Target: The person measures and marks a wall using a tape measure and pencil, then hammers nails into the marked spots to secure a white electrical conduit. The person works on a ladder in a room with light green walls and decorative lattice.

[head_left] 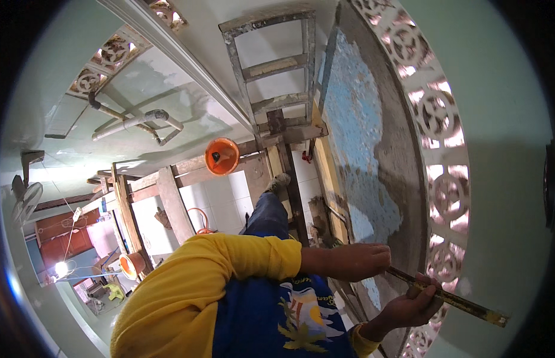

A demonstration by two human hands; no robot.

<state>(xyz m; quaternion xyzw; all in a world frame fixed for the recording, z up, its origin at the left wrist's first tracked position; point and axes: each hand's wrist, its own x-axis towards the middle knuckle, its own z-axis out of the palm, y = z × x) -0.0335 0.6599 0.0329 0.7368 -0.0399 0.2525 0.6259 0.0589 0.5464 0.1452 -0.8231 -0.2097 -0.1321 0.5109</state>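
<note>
My left hand (368, 261), reaching across my body from a yellow sleeve, is closed at the near end of a narrow, dark strip with worn yellow patches (468, 305). My right hand (413, 305) pinches the same strip further along, with fingers and thumb around its middle. The strip's far end sticks out past my right hand to the right, near the pale green wall. Its exact kind I cannot make out. Behind both hands lies a wall with rough grey plaster (402, 179) and peeling blue paint (356, 131).
Wooden scaffold planks (296, 209) run beneath me, with my foot (280, 182) on them. A ladder-like frame (274, 65) stands ahead. An orange bucket (222, 156) sits at the scaffold rail; another orange bucket (132, 265) is lower left. Patterned vent blocks (435, 113) line the right wall.
</note>
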